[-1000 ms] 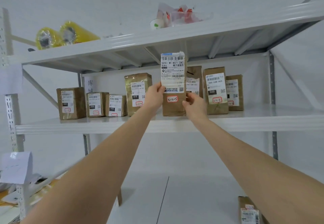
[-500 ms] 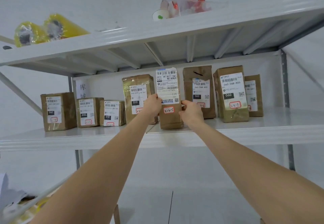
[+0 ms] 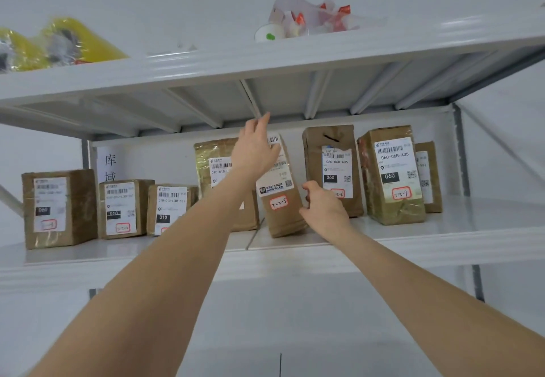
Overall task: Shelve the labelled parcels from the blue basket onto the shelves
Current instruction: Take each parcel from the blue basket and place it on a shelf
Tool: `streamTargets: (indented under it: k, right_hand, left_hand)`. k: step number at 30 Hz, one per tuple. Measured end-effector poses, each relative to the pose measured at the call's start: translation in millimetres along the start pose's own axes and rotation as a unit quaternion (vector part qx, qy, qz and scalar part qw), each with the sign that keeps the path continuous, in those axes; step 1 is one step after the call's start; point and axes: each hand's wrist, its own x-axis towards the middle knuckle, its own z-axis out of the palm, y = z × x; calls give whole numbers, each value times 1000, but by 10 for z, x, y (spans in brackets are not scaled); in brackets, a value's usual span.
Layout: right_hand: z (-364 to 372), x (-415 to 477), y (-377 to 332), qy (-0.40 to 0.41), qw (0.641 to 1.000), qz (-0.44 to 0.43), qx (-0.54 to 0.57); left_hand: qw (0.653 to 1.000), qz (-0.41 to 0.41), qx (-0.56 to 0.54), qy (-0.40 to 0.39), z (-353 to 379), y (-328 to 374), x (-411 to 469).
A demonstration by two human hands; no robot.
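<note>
White wall bg, white metal rack filling the head view; mid shelf [image 3: 442, 229] is carrying a row of brown labelled parcels, and the top shelf [image 3: 206, 64] is holding yellow rolls [image 3: 79, 40] and some bagged bits.

Head view: the parcel marked 3-2-5 [image 3: 280, 199] is now sitting on the mid shelf w/ its base down, leaning a bit w/ its top toward the left. It's standing between the tall 010 parcel [image 3: 212, 155] and the 3-2-6 parcel [image 3: 333, 167]. A moment ago both hands were pinching it upright at the shelf's front lip; now it's in further and the shelf is taking its weight.

The left hand [image 3: 253, 155] is letting go: its fingers are straight, spread over the parcel's upper label area, touching or pushing it, not gripping. The right hand [image 3: 323, 208] is loosely curled just at the parcel's right edge; can't tell if it's pinching or only steadying.

Judgement: placement of this parcel is approx. done. It's going in number order next to 3-2-6 and 3-2-7 [image 3: 389, 176]. The tilt could probably do w/ a nudge upright so it isn't resting on its neighbour. The blue basket is out of view, so can't say how many parcels are waiting.
</note>
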Motion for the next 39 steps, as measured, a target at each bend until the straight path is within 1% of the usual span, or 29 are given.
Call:
streamTargets:
  k: [3,5,7,9,14,20,26,39]
  right_hand:
    - [-16,-14,11,27,995,-62,-67]
    - [-26,-13,7,50,980,-143,-127]
    - [-28,-4,7,48,954,-221,-199]
    - [-32,-3,4,19,938,-244,-245]
    - [-39,-4,3,-19,937,-228,-264]
    - [-31,-5,11,-28,938,-218,-269]
    - [33,47,-28,-37,935,-208,-283]
    - [281,316,35,-60,944,-162,-281]
  left_hand:
    - [994,28,78,-73,17,28,76]
    - [992,47,90,-70,39,60,78]
    - [993,65,81,-55,41,102,89]
    - [994,67,68,-59,28,121,115]
    - [996,34,47,-65,47,117,119]
    - [993,59,76,-73,82,124,121]
    - [992,51,79,-87,145,91,156]
    - [991,46,79,-98,389,-9,293]
